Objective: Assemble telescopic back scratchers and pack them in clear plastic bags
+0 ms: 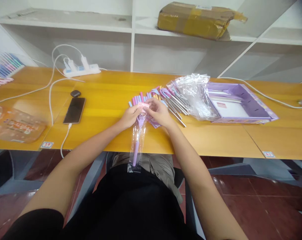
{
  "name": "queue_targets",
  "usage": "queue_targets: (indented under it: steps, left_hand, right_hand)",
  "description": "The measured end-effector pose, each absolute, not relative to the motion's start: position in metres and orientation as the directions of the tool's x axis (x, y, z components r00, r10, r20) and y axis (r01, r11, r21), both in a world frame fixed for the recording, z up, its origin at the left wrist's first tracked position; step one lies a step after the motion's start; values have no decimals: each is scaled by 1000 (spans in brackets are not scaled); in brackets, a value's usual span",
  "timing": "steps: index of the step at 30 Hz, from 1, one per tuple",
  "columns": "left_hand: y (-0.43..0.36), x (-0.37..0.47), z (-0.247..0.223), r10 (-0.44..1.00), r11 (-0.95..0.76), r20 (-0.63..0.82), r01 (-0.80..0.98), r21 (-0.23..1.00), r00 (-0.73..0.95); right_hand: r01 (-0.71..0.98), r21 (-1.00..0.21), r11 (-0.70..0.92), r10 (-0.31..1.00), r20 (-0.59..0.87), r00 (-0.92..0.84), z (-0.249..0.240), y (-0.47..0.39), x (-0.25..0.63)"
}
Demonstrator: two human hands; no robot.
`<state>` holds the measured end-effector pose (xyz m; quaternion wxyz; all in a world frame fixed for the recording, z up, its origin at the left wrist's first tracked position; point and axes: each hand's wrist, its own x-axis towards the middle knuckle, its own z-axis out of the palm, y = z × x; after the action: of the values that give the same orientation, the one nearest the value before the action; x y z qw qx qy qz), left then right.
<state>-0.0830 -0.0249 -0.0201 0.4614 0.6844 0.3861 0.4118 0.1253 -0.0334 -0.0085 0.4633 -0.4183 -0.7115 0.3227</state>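
Both my hands meet at the top of a clear plastic sleeve that hangs past the table's front edge. Inside it is a purple back scratcher, its small hand-shaped end up and its handle down. My left hand pinches the left side of the sleeve's pink header card. On the right side, my right hand has its fingers closed on the same card. Just behind my hands lies a pile of back scratchers with pink, blue and purple handles and metal rods.
Clear plastic bags lie beside a purple box on the right. To the left are a phone, a black earphone case, an orange package and a power strip. A taped parcel sits on the shelf.
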Motion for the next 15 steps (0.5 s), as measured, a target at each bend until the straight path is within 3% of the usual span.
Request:
queue_targets:
  steps: [7, 11, 13, 15]
  left_hand:
    - [-18, -82, -26, 942, -246, 195, 167, 955, 273]
    - [-19, -81, -21, 927, -130, 98, 64, 990, 363]
    - [-18, -82, -19, 929, -99, 89, 11, 995, 359]
    - [-16, -83, -17, 955, -116, 128, -59, 991, 266]
  right_hand:
    - [172, -910, 376, 905, 322, -277, -5, -33, 125]
    - [105, -930, 352, 928, 332, -166, -9, -26, 127]
    - [73, -953, 293, 950, 282, -135, -8, -26, 129]
    - [62, -982, 176, 957, 155, -247, -4, -30, 131]
